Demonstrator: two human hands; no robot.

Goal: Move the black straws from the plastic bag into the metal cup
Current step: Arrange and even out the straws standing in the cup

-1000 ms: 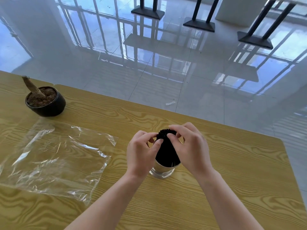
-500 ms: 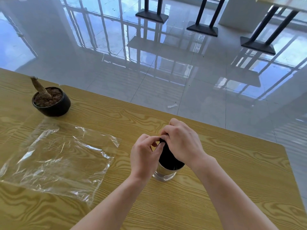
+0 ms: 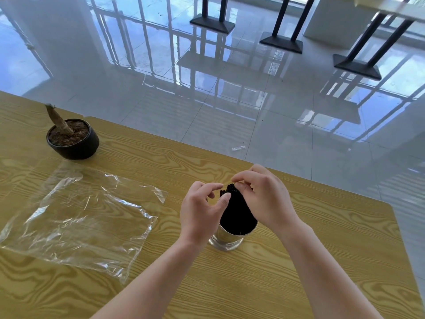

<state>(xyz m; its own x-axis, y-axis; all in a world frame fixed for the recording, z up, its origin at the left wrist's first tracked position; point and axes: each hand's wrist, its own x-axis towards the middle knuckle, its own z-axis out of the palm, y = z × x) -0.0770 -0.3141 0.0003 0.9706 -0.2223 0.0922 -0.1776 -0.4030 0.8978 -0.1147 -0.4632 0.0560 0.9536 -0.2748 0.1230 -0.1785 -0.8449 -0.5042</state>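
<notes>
A bundle of black straws (image 3: 236,210) stands upright in the metal cup (image 3: 226,239) on the wooden table (image 3: 322,261). My right hand (image 3: 264,199) curls over the straw tops, its fingertips pinching the uppermost ends. My left hand (image 3: 200,212) sits at the left side of the bundle, thumb against the straws, fingers bent and slightly spread. The clear plastic bag (image 3: 85,217) lies flat on the table to the left, with no straws visible in it.
A small black pot (image 3: 73,141) with soil and a dry stem stands at the far left of the table. The far table edge runs just behind the cup. Beyond it lie a glossy tiled floor and black table bases (image 3: 356,67).
My right hand has lifted from pressing down over the bundle, exposing the straw tops. My left fingers have loosened and spread a little. The cup has not shifted on the table.
</notes>
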